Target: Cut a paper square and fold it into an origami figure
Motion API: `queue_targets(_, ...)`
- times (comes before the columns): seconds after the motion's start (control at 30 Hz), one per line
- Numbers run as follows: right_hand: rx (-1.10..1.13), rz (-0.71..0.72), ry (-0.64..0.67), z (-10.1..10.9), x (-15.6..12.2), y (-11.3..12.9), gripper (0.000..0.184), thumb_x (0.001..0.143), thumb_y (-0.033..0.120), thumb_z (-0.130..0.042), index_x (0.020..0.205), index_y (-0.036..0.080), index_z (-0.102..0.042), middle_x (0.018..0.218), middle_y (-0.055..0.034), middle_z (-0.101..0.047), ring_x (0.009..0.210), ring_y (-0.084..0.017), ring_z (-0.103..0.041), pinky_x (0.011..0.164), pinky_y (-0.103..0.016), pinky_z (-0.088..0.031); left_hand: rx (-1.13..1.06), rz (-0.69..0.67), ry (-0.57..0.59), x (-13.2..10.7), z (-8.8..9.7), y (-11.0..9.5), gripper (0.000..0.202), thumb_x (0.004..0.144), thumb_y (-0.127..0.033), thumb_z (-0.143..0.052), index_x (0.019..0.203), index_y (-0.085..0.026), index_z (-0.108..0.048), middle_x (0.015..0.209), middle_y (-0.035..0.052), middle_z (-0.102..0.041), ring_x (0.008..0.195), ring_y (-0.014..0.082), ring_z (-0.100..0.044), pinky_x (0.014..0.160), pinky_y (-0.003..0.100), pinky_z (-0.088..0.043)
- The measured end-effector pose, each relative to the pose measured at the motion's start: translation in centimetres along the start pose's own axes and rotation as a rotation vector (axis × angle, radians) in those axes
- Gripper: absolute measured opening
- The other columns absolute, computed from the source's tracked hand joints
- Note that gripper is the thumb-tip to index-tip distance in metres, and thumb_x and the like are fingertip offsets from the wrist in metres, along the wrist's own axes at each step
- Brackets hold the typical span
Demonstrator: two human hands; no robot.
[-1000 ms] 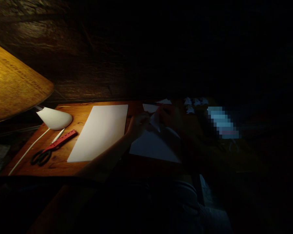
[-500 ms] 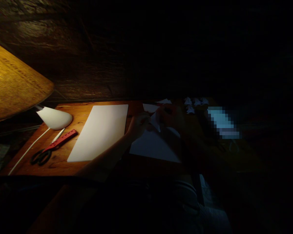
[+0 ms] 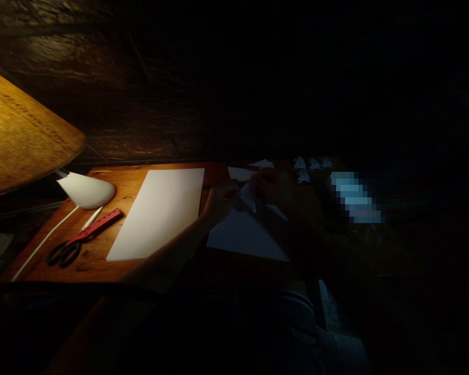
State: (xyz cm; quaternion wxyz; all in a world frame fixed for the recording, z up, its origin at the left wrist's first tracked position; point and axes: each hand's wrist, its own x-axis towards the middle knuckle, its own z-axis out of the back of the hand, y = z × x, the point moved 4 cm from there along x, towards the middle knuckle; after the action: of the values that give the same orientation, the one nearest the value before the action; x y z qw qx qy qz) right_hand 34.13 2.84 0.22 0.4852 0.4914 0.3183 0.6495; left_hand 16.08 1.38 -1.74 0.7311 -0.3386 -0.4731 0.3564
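Observation:
Between my two hands is a small folded piece of white paper (image 3: 248, 196), raised over a white sheet (image 3: 246, 237) on the wooden table. My left hand (image 3: 222, 197) is closed on its left side, fingers pinched. On its right side my right hand (image 3: 272, 186) is closed too, in deep shadow, so its fingers show only in part. Just behind the hands lie white paper pieces (image 3: 240, 173). Several small folded paper shapes (image 3: 301, 177) stand farther right at the back.
A stack of white paper (image 3: 160, 208) lies left of my hands. Scissors (image 3: 66, 253), a red strip with holes (image 3: 99, 225) and a white pen-like stick (image 3: 93, 217) lie near the lamp (image 3: 88, 190). A bright pixelated rectangle (image 3: 355, 198) is at the right. A brick wall rises behind.
Both hands stay almost in place around the folded paper, with only slight finger movement. The whole view has shifted very slightly.

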Motion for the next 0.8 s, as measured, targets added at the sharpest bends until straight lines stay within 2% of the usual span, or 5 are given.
queue_targets(0.13,0.035,0.006,-0.047,0.2,-0.2,0.2,0.032,0.079,0.042,-0.066,0.058,0.02,-0.056,0.064,-0.0008,-0.056,0.064,-0.015,-0.051,0.058,-0.027,-0.038,-0.008,0.026,-0.006,0.0,0.0,0.3,0.023,0.088,-0.034,-0.064,0.072,-0.018,-0.068,0.076,0.0032,-0.064,0.074,0.016,-0.06,0.068,0.028,-0.046)
queue_targets(0.3,0.166,-0.042,-0.004,-0.4,-0.3,0.2,0.036,0.078,0.05,-0.067,0.06,0.02,-0.056,0.063,0.0001,-0.053,0.063,-0.014,-0.05,0.057,-0.026,-0.039,-0.036,0.049,-0.024,0.0,-0.1,0.7,0.022,0.085,-0.036,-0.066,0.072,-0.018,-0.068,0.079,0.0041,-0.065,0.076,0.0165,-0.061,0.067,0.028,-0.046)
queue_targets(0.47,0.107,-0.076,0.081,-0.8,-0.3,0.2,0.048,0.075,0.063,-0.069,0.058,0.021,-0.054,0.06,0.0003,-0.052,0.058,-0.013,-0.048,0.052,-0.026,-0.038,-0.078,0.08,-0.038,0.0,0.0,1.0,0.02,0.084,-0.034,-0.066,0.073,-0.018,-0.069,0.079,0.0051,-0.067,0.077,0.017,-0.062,0.068,0.029,-0.048)
queue_targets(0.63,0.06,-0.09,0.117,-0.8,-0.1,0.4,0.05,0.071,0.065,-0.074,0.057,0.02,-0.056,0.06,-0.0014,-0.058,0.058,-0.014,-0.053,0.052,-0.026,-0.04,-0.065,0.066,-0.074,0.1,0.3,1.3,0.019,0.085,-0.032,-0.064,0.073,-0.018,-0.07,0.08,0.0053,-0.069,0.077,0.0162,-0.064,0.073,0.029,-0.051)
queue_targets(0.8,0.06,-0.04,0.104,-0.7,-0.2,0.7,0.051,0.073,0.066,-0.072,0.058,0.02,-0.057,0.059,-0.0004,-0.056,0.056,-0.013,-0.05,0.054,-0.027,-0.04,-0.058,0.068,-0.07,0.2,0.3,1.3,0.022,0.086,-0.033,-0.065,0.071,-0.018,-0.07,0.082,0.0057,-0.07,0.079,0.0169,-0.066,0.075,0.03,-0.052)
